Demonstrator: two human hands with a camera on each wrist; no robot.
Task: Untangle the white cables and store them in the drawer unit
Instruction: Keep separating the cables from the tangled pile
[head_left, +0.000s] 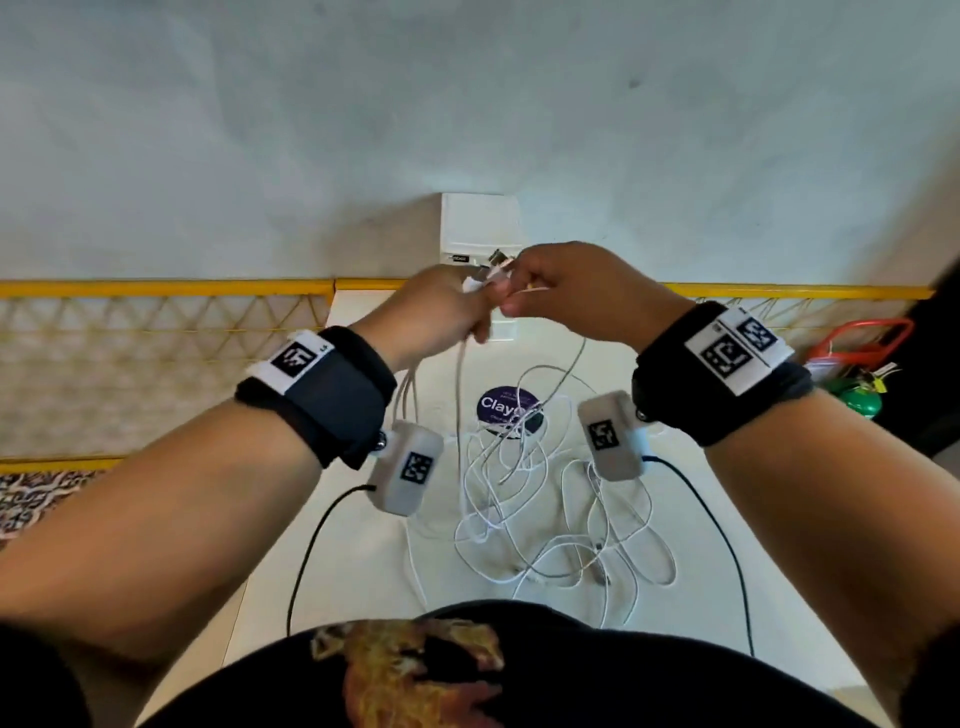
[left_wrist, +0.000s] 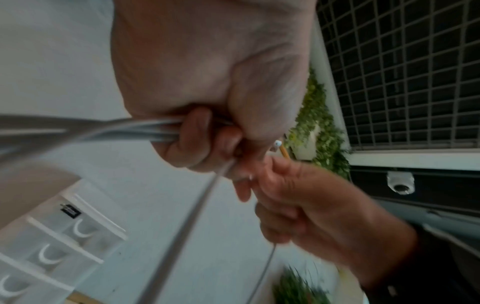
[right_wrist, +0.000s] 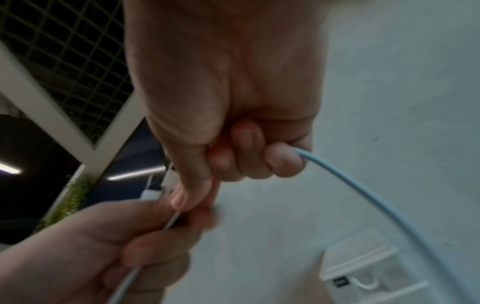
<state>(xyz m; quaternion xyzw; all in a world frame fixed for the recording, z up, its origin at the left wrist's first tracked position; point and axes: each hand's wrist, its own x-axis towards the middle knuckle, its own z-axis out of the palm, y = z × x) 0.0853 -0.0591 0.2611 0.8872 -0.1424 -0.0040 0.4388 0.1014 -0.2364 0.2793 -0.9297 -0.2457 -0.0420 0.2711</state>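
With your left hand (head_left: 441, 306) clenched round several cables (head_left: 524, 499) and your right hand (head_left: 566, 291) pinching one plug end, draw that strand slowly from the tangle mid-desk, drawers (head_left: 480, 228) waiting at the far edge.

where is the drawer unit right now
In the head view the white drawer unit stands at the far end of the table against the wall, just behind the left hand and right hand, which hold the white cables.
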